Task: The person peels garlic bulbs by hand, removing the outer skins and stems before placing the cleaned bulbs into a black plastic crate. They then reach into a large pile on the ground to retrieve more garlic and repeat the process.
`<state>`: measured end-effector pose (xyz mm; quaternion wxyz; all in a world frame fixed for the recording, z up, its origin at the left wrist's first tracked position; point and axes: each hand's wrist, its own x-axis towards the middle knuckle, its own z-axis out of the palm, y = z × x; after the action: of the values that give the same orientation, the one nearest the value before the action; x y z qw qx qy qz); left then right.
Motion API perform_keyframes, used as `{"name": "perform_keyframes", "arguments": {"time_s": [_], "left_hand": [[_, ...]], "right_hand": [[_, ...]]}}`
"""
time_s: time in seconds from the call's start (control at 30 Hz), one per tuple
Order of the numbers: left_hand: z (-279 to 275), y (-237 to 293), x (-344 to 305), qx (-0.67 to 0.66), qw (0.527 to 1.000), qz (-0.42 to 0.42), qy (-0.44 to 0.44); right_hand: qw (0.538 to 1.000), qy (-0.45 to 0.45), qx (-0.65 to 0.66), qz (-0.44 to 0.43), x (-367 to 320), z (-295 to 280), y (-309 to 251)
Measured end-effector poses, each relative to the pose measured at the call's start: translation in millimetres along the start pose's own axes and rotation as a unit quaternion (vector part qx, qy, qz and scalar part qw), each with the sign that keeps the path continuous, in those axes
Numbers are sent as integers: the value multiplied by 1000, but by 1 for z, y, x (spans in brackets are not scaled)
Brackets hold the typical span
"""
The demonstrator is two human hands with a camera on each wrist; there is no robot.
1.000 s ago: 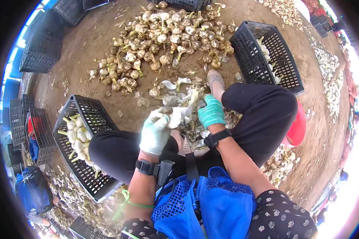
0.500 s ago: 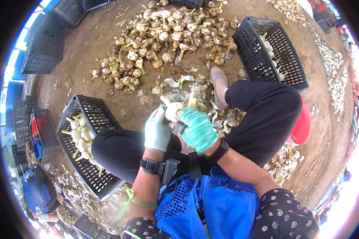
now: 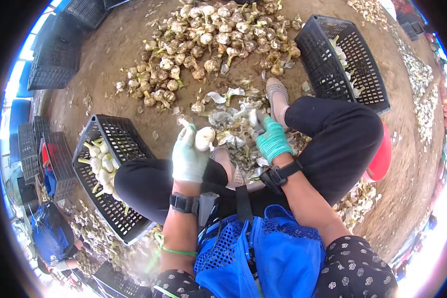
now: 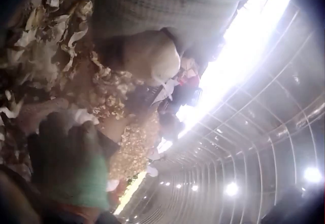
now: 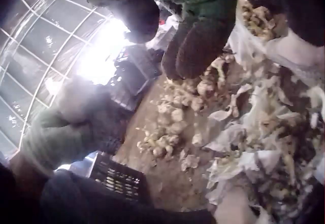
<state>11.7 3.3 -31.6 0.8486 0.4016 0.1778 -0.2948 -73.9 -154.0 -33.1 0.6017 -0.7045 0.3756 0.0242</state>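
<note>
In the head view my left hand [image 3: 186,161], in a whitish glove, holds a peeled garlic bulb [image 3: 205,138] by its stem end, the round white side facing right. The same bulb [image 4: 155,57] shows under the glove in the left wrist view. My right hand [image 3: 274,141], in a green glove, hangs apart from the bulb, over a heap of papery garlic skins [image 3: 236,119]. Its soiled fingers [image 5: 195,51] point down in the right wrist view, with no bulb between them.
Unpeeled garlic bulbs [image 3: 218,37] lie piled ahead on the dirt floor. A black crate [image 3: 116,144] of cleaned garlic stands by the left knee; another crate [image 3: 355,59] stands beyond the right knee. A red bucket [image 3: 380,156] is partly behind the right leg. Another person [image 3: 52,233] sits at lower left.
Both hands came together at the bulb half a second ago. Now the right hand has drawn away to the right, and the bulb stays in the left hand, its white surface more exposed.
</note>
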Motion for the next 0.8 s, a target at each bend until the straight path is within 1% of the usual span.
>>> {"name": "perform_keyframes", "arguments": {"time_s": [0.03, 0.07, 0.1, 0.13, 0.17, 0.2, 0.23, 0.27, 0.3, 0.33, 0.4, 0.43, 0.47, 0.53, 0.57, 0.6, 0.67, 0.7, 0.73, 0.77, 0.8], "left_hand": [[3, -1, -3, 18, 1000, 21, -9], [7, -1, -5, 17, 1000, 20, -9], [11, -2, -7, 61, 998, 31, -9], [16, -4, -10, 105, 994, 40, -10], [19, -6, -12, 121, 991, 48, 10], [21, -6, -14, 121, 992, 46, 10], [22, -6, -15, 190, 981, 45, 2], [22, -7, -16, 256, 966, 45, -5], [22, -8, -16, 241, 969, 54, -16], [24, -7, -17, 240, 969, 54, -15], [29, -5, -21, 143, 989, 23, -32], [24, -7, -18, 144, 989, 22, -36], [21, -9, -17, 144, 989, 22, -35], [19, -10, -16, 128, 991, 29, -22], [20, -9, -16, 128, 991, 30, -21], [22, -7, -17, 148, 988, 43, -11], [23, -6, -18, 169, 984, 55, -2], [23, -6, -18, 235, 969, 80, -4], [23, -6, -19, 300, 948, 105, -6], [25, -7, -20, 301, 948, 103, -7], [27, -8, -22, 324, 936, 135, -13]], "right_hand": [[996, 27, -67, -57, -9, 6, -13], [983, 54, -133, -115, -14, 10, -19], [985, -25, -66, -160, -15, 13, -14], [989, -38, 24, -144, -15, 23, -13], [978, -25, -13, -206, -17, 28, -13], [963, -13, -51, -266, -18, 30, -15], [963, -12, -52, -265, -19, 30, -16], [964, -8, -82, -252, -20, 30, -17], [965, -5, -112, -238, -20, 30, -18], [964, -6, -113, -239, -20, 28, -18], [987, -59, -46, -141, -20, 23, -19], [989, -52, -61, -126, -23, 20, -26], [989, -52, -61, -126, -23, 19, -25], [990, -51, 8, -130, -20, 18, -20], [988, -27, 91, -118, -20, 22, -16], [988, -28, 91, -118, -20, 22, -16], [980, -30, 37, -195, -25, 19, -22], [986, -31, -45, -159, -28, 19, -26], [986, -29, -45, -157, -27, 22, -24], [983, -14, -56, -172, -26, 27, -19], [980, 2, -67, -187, -25, 30, -16]]}}
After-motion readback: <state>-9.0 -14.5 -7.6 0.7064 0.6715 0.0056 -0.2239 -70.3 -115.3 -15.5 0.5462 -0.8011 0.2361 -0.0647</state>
